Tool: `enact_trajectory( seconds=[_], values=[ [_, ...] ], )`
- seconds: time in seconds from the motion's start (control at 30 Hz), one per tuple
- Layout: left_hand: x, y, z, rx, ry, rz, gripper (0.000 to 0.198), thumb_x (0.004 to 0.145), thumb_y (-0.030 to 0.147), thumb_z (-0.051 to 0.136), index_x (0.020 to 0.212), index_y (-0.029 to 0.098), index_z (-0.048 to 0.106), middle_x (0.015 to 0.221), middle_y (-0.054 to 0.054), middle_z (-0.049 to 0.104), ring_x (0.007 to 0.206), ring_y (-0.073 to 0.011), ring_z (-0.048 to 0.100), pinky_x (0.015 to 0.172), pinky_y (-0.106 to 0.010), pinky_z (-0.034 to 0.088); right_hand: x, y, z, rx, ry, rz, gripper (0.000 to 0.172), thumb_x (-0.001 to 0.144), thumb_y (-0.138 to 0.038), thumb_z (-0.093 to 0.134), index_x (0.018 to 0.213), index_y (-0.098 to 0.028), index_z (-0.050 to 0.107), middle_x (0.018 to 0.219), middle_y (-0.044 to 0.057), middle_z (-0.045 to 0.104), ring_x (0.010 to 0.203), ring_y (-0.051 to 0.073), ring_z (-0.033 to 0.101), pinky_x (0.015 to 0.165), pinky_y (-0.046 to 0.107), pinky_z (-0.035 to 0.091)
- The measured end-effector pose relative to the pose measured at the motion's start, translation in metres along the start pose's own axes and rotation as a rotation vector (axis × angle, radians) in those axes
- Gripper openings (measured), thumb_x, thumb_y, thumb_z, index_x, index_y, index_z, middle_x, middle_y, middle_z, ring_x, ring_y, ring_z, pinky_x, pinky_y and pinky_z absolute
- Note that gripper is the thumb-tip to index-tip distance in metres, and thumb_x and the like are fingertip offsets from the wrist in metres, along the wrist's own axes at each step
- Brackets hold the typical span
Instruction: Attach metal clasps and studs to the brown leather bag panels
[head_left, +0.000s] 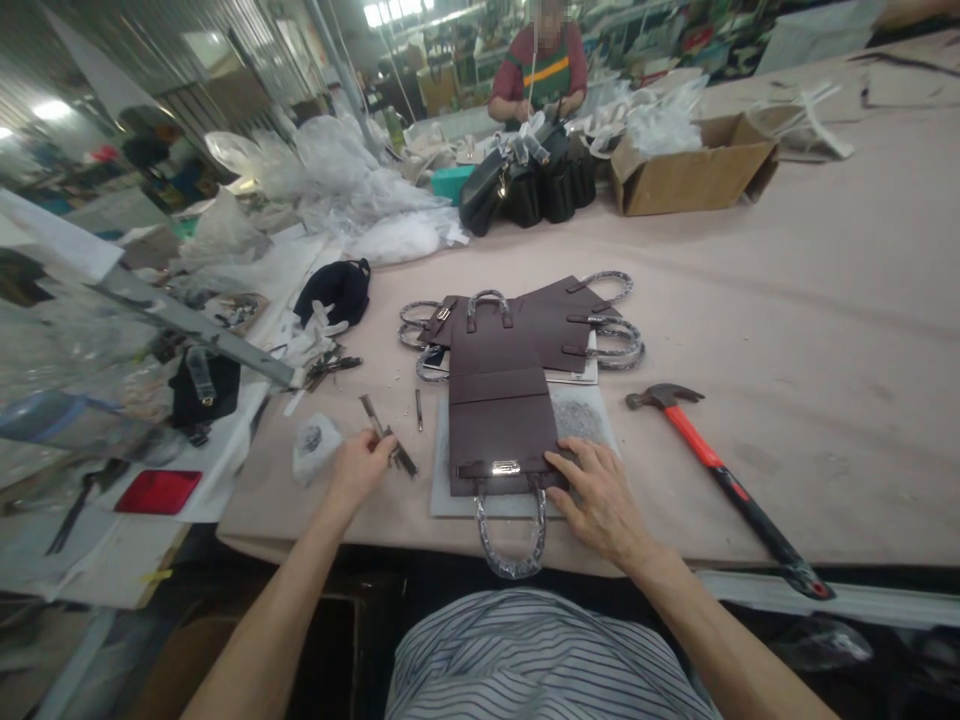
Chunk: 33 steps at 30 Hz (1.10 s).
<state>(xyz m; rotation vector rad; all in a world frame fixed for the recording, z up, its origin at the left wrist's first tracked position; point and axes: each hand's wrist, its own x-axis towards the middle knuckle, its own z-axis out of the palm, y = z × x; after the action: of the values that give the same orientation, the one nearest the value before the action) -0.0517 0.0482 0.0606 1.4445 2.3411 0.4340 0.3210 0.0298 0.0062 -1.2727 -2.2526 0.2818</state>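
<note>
Right hand (pixel 596 490) lies flat, fingers spread, on the bag panel (pixel 499 425) at the near edge, seemingly to stop it sliding. Left hand (pixel 360 465) touches a tool (pixel 397 455) just left, grip unclear. Hammer (pixel 720 475) lies right.

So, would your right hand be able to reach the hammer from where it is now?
Probably yes. The right hand lies flat on the brown bag, and the hammer lies on the table just to its right, with only bare tabletop between them.
</note>
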Motion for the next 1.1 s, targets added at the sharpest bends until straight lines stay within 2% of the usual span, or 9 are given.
enact_trajectory(
  seconds=[0.1, 0.2, 0.27, 0.37, 0.5, 0.63, 0.8, 0.93, 1.1],
  values=[
    [-0.003, -0.031, -0.009, 0.391, -0.037, -0.077, 0.032, 0.089, 0.043, 0.053, 0.070, 0.019, 0.062, 0.078, -0.013, 0.072, 0.087, -0.0340, 0.070, 0.073, -0.038, 0.051, 0.005, 0.000, 0.001, 0.014, 0.002, -0.004, 0.031, 0.093, -0.030, 0.060, 0.122, -0.019, 0.066, 0.133, 0.015, 0.055, 0.123, 0.033, 0.047, 0.104, 0.054, 0.040],
    [-0.009, -0.039, -0.006, 0.505, -0.060, -0.090, 0.030, 0.093, 0.038, 0.050, 0.081, 0.017, 0.067, 0.089, -0.016, 0.074, 0.091, -0.0350, 0.070, 0.075, -0.039, 0.050, 0.016, -0.003, -0.001, -0.004, -0.041, 0.007, 0.023, 0.094, -0.028, 0.060, 0.114, -0.020, 0.069, 0.128, 0.013, 0.059, 0.118, 0.031, 0.050, 0.102, 0.049, 0.039],
    [-0.016, -0.032, -0.001, 0.506, 0.017, -0.028, 0.029, 0.095, 0.033, 0.048, 0.091, 0.015, 0.069, 0.100, -0.017, 0.073, 0.094, -0.0343, 0.070, 0.076, -0.040, 0.050, 0.027, -0.007, -0.004, -0.038, -0.119, 0.004, 0.019, 0.094, -0.026, 0.061, 0.110, -0.021, 0.070, 0.120, 0.010, 0.063, 0.110, 0.028, 0.053, 0.096, 0.044, 0.038],
    [-0.030, -0.005, 0.011, 0.382, 0.110, 0.216, 0.024, 0.099, 0.028, 0.048, 0.098, 0.015, 0.068, 0.105, -0.013, 0.071, 0.097, -0.0284, 0.068, 0.080, -0.036, 0.051, 0.044, -0.013, -0.010, -0.137, -0.274, -0.060, 0.014, 0.096, -0.025, 0.061, 0.106, -0.022, 0.070, 0.105, 0.008, 0.065, 0.098, 0.025, 0.055, 0.083, 0.038, 0.036],
    [-0.052, 0.046, 0.033, 0.237, -0.046, 0.626, 0.011, 0.099, 0.024, 0.056, 0.102, 0.020, 0.066, 0.106, -0.006, 0.069, 0.099, -0.0210, 0.066, 0.084, -0.030, 0.051, 0.063, -0.015, -0.014, -0.297, -0.454, -0.228, 0.009, 0.097, -0.021, 0.057, 0.096, -0.018, 0.065, 0.094, 0.008, 0.062, 0.085, 0.022, 0.053, 0.073, 0.035, 0.033],
    [-0.061, 0.081, 0.047, 0.389, -0.203, 0.822, 0.005, 0.097, 0.018, 0.058, 0.096, 0.017, 0.063, 0.102, -0.008, 0.064, 0.098, -0.0238, 0.063, 0.082, -0.035, 0.052, 0.068, -0.014, -0.015, -0.347, -0.514, -0.348, 0.014, 0.097, -0.010, 0.048, 0.094, -0.016, 0.061, 0.092, 0.009, 0.060, 0.081, 0.021, 0.051, 0.071, 0.034, 0.034],
    [-0.066, 0.089, 0.043, 0.634, -0.226, 1.073, 0.018, 0.090, 0.005, 0.048, 0.101, 0.011, 0.062, 0.099, -0.014, 0.060, 0.091, -0.0285, 0.058, 0.069, -0.038, 0.052, 0.063, -0.016, -0.016, -0.378, -0.519, -0.461, 0.018, 0.098, -0.009, 0.043, 0.099, -0.014, 0.060, 0.097, 0.011, 0.060, 0.082, 0.022, 0.050, 0.072, 0.035, 0.036],
    [-0.068, 0.089, 0.043, 0.672, -0.216, 1.115, 0.019, 0.087, 0.006, 0.050, 0.101, 0.010, 0.062, 0.096, -0.016, 0.060, 0.088, -0.0281, 0.059, 0.063, -0.035, 0.051, 0.060, -0.017, -0.016, -0.365, -0.488, -0.491, 0.020, 0.098, -0.010, 0.041, 0.103, -0.015, 0.061, 0.097, 0.011, 0.059, 0.082, 0.023, 0.049, 0.072, 0.036, 0.037],
    [-0.052, 0.059, 0.052, 0.516, -0.187, 1.207, 0.019, 0.087, 0.006, 0.049, 0.096, 0.013, 0.064, 0.096, -0.015, 0.064, 0.087, -0.0272, 0.060, 0.071, -0.039, 0.056, 0.056, -0.006, -0.015, -0.295, -0.467, -0.478, 0.019, 0.094, -0.009, 0.045, 0.094, -0.017, 0.063, 0.097, 0.010, 0.059, 0.083, 0.022, 0.049, 0.073, 0.035, 0.039]
  ],
)
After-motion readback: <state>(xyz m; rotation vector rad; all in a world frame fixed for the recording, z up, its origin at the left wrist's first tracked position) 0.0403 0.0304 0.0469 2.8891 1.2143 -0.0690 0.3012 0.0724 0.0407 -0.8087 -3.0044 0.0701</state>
